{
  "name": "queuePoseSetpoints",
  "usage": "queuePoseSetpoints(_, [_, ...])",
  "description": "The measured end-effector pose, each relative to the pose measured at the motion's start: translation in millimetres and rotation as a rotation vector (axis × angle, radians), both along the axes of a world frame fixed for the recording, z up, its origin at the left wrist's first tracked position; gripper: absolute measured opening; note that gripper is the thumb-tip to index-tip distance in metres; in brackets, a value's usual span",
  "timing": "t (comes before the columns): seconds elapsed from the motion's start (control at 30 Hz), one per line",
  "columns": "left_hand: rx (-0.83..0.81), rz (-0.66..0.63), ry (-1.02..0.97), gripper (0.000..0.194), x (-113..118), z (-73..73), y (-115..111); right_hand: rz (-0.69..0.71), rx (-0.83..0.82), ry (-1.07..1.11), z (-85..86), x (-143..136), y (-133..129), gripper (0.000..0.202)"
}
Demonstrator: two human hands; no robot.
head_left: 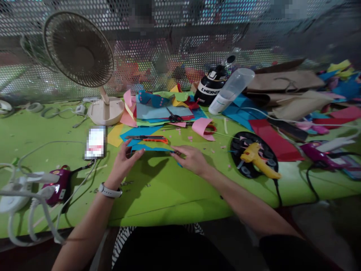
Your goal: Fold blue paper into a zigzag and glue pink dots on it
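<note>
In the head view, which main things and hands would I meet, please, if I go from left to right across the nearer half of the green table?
Purple plug block, phone, left hand, right hand, yellow glue gun, second purple plug block.

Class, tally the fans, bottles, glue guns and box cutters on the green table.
Beige round desk fan: 1
Bottles: 2 (black bottle with white lettering, clear plastic bottle)
Yellow pistol-shaped glue gun: 1
Orange-and-grey box cutter: 1
Total: 5
</note>
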State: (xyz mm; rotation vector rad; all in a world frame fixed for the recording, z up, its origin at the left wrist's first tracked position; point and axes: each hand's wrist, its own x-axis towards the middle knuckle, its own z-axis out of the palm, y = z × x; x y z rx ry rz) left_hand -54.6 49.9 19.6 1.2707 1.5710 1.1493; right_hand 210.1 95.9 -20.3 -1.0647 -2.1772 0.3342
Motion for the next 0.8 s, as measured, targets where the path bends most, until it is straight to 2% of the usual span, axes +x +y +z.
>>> queuePoseSetpoints(0.07, [0.022,-0.050,0.239,0.069,-1.4,-3.0,-0.7,0.005,0.005,-0.031,0.5,0.0,0.2,0.029])
queuePoseSetpoints(0.17, [0.129,-0.033,0.576,0.057,-5.2,-8.0,-0.7,0.004,0.032,-0.079,0.4,0.2,0.4,0.027])
queuePoseSetpoints(0.3, [0.220,0.040,0.825,0.047,-8.8,-12.8,0.6,0.039,0.060,-0.108,-0.2,0.5,-0.2,0.023])
queuePoseSetpoints(0.4, [0.252,0.054,0.858,0.040,-8.4,-13.3,0.9,0.052,0.157,-0.070,1.9,-0.4,-2.2,0.022])
queuePoseSetpoints(0.53, [0.435,0.116,0.701,0.030,-4.7,-8.0,-1.7,-0.012,0.371,0.010,8.5,-2.9,-5.9,0.023])
queuePoseSetpoints(0.67, [0.596,0.172,0.618,0.034,-2.0,-2.2,-5.4,-0.088,0.559,0.067,13.3,-4.0,-10.5,0.024])
queuePoseSetpoints(0.8, [0.744,0.171,0.689,0.041,-2.2,-1.8,-8.3,-0.143,0.559,0.069,14.4,-2.0,-15.7,0.028])
